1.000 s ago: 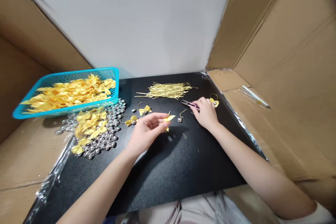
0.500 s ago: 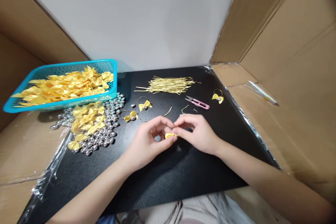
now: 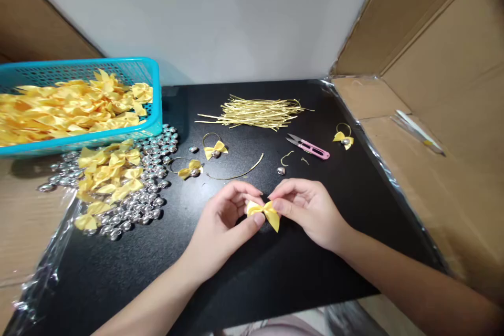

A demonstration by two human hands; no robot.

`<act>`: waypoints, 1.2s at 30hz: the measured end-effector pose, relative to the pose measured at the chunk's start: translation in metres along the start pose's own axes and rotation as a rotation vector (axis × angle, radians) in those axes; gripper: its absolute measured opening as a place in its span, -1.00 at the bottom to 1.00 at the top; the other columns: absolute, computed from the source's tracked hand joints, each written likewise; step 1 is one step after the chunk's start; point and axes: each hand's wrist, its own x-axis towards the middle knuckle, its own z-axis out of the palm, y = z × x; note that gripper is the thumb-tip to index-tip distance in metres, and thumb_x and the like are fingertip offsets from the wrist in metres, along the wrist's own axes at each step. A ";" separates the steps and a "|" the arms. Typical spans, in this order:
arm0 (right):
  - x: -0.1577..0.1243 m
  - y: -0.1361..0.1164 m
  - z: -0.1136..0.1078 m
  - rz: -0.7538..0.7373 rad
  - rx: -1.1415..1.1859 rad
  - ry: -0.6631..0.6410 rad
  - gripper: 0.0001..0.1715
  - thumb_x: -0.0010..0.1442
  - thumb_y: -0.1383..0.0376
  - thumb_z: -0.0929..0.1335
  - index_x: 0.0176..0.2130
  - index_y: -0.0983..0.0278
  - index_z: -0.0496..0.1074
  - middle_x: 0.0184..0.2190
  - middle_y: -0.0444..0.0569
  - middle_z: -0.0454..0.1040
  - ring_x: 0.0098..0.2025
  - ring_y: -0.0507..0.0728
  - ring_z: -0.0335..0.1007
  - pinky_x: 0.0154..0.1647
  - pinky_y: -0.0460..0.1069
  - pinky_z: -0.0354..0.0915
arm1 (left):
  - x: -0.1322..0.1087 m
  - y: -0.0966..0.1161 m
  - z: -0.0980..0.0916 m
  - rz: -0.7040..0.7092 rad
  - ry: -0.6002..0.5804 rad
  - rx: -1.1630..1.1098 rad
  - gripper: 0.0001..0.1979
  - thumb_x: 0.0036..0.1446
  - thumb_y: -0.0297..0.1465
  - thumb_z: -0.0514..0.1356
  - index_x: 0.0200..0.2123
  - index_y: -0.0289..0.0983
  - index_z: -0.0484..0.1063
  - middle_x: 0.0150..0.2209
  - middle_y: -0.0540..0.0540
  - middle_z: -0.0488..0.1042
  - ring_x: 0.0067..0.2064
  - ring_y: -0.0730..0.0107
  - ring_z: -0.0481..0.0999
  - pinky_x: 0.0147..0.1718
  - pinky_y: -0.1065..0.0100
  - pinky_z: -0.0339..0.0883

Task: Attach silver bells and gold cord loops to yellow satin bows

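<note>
Between both hands is a yellow ribbon bow (image 3: 271, 215), held just above the black table. My left hand (image 3: 228, 220) pinches its left loop between thumb and fingers. My right hand (image 3: 309, 210) grips the right loop the same way, and one tail hangs down below. Just beyond the hands lie a silver bell-like bead (image 3: 281, 170) and a loose gold cord (image 3: 240, 173). Farther left are two bows with a bead and a cord loop, one bow (image 3: 215, 150) behind the other bow (image 3: 191, 169).
A turquoise basket (image 3: 155, 94) of yellow bows stands at the left. In front of it are loose bows (image 3: 114, 168) among many silver beads (image 3: 134, 215). Gold cords (image 3: 260, 114) lie at the back, pink thread snips (image 3: 311, 148) and a looped bow (image 3: 344, 139) to the right.
The bow, mostly hidden in the fingers before, now shows spread between both hands. The camera view has shifted, so the basket sits farther left. The silver bead beyond the hands has come into sight.
</note>
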 end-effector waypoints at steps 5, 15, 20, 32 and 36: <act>-0.002 0.001 -0.002 -0.252 -0.252 0.021 -0.97 0.07 0.39 0.47 -0.41 0.29 0.55 -0.46 -0.07 0.55 -0.41 0.00 0.49 -0.38 -0.12 0.42 | 0.001 -0.003 0.005 -0.016 0.070 0.023 -0.89 0.08 -0.47 0.32 -0.34 -0.25 0.43 -0.41 0.03 0.50 -0.37 0.54 0.46 -0.36 0.56 0.36; -0.007 0.000 -0.007 -0.794 -0.771 -0.002 -0.87 0.17 0.51 0.39 -0.31 0.31 0.51 -0.42 -0.06 0.57 -0.37 -0.04 0.49 -0.30 -0.16 0.44 | 0.001 -0.005 0.007 0.001 0.022 -0.095 -0.76 0.05 -0.51 0.33 -0.21 -0.23 0.39 -0.42 0.07 0.49 -0.38 0.60 0.46 -0.35 0.59 0.36; -0.009 0.000 -0.011 -0.972 -0.960 -0.072 -0.83 0.22 0.51 0.34 -0.25 0.30 0.49 -0.38 -0.06 0.59 -0.34 -0.02 0.50 -0.23 -0.11 0.47 | 0.001 -0.006 0.009 -0.015 0.061 -0.082 -0.75 0.01 -0.54 0.33 -0.24 -0.25 0.39 -0.44 0.06 0.49 -0.40 0.58 0.45 -0.37 0.57 0.37; -0.002 0.008 -0.012 -0.472 -0.503 -0.038 -0.96 0.16 0.40 0.43 -0.34 0.26 0.53 -0.41 -0.08 0.57 -0.38 0.02 0.51 -0.35 -0.09 0.44 | 0.005 -0.004 0.001 0.042 0.059 0.130 -0.88 0.05 -0.42 0.32 -0.30 -0.25 0.47 -0.49 0.04 0.47 -0.46 0.51 0.44 -0.45 0.50 0.32; 0.013 0.004 -0.032 -0.478 -0.704 0.166 -0.88 0.22 0.34 0.37 -0.21 0.24 0.52 -0.33 -0.05 0.56 -0.32 0.05 0.50 -0.25 0.00 0.44 | 0.018 0.001 -0.025 0.180 0.414 0.204 -0.85 -0.02 -0.38 0.37 -0.35 -0.24 0.49 -0.48 0.04 0.50 -0.47 0.53 0.43 -0.46 0.52 0.29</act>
